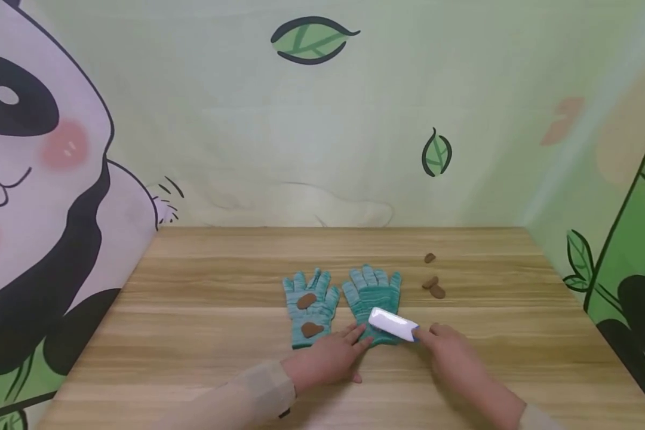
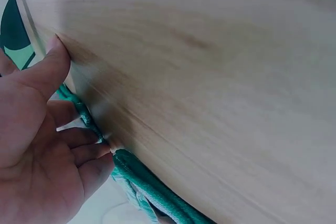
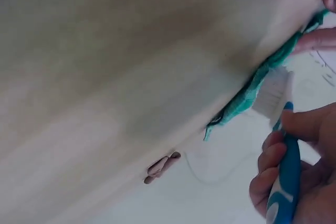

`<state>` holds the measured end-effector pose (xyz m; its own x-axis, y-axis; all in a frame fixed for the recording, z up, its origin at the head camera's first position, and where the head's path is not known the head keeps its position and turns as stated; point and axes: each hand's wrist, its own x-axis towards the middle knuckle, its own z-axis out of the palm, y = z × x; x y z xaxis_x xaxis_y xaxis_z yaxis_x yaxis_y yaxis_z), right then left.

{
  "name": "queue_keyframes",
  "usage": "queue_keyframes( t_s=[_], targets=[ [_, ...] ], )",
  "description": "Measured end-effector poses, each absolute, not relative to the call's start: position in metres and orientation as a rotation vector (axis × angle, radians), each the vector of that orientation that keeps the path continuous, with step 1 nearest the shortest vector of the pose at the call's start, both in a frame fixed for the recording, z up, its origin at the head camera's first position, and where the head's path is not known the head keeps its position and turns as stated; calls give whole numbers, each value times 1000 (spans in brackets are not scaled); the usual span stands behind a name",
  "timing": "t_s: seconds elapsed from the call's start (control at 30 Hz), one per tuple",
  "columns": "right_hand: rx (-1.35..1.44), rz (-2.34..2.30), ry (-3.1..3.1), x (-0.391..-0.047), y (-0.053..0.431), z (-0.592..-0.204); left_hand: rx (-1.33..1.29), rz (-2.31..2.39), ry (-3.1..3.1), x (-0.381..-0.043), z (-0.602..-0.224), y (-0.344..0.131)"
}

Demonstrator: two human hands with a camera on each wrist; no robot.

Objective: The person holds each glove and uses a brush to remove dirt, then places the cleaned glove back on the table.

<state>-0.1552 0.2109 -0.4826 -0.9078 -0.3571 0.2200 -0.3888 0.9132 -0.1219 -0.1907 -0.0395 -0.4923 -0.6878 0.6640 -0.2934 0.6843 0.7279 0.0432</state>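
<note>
- Bristles [image 3: 269,92] of a white-headed, blue-handled plastic brush [image 1: 392,323] point down at a teal knitted glove [image 1: 375,298] with a darker green middle, spread flat on a wood-grain table [image 1: 220,334]. They seem to touch the knit, though my right wrist feed is too blurred to swear to it.
- Right hand [image 1: 457,364], seen from my remote post, grasps the brush by its handle, fingers curled round it; the white head lies over the lower part of the glove, near the cuff.
- Left hand [image 1: 328,358] is released, its fingers extended and resting at the same glove's lower edge, the thumb spread apart. A pale beige sleeve [image 1: 266,388] covers the forearm.
- Just beside, on my left, lies a second teal knitted glove [image 1: 298,315] bearing two rounded brown patches [image 1: 306,301], one above the other; both gloves' fingers point away from the person.
- Three small brown pieces [image 1: 438,291] lie on the table to the right of the gloves, two together and one farther back.
- Behind stands a pale green backdrop [image 1: 236,119] printed with outlined leaves [image 1: 314,42]; a cartoon panda [image 1: 37,203] fills my left.
</note>
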Motion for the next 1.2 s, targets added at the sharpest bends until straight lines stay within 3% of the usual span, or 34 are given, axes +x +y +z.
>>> queue_keyframes(
  t_s=[0.17,0.43,0.63,0.9,1.2],
  targets=[
    [422,288,-2806,-159,213,-470,1045,-66,2634,-191,-488,-41],
    [620,245,-2985,-145,205,-471,1045,-71,2639,-190,-487,-41],
    [461,329,-2840,-150,210,-473,1043,-66,2629,-190,-487,-41],
    [661,173,-2892,-143,209,-474,1069,-102,2621,-192,-488,-38],
    [505,262,-2842,-155,208,-475,1048,-65,2613,-192,-486,-41]
  ],
)
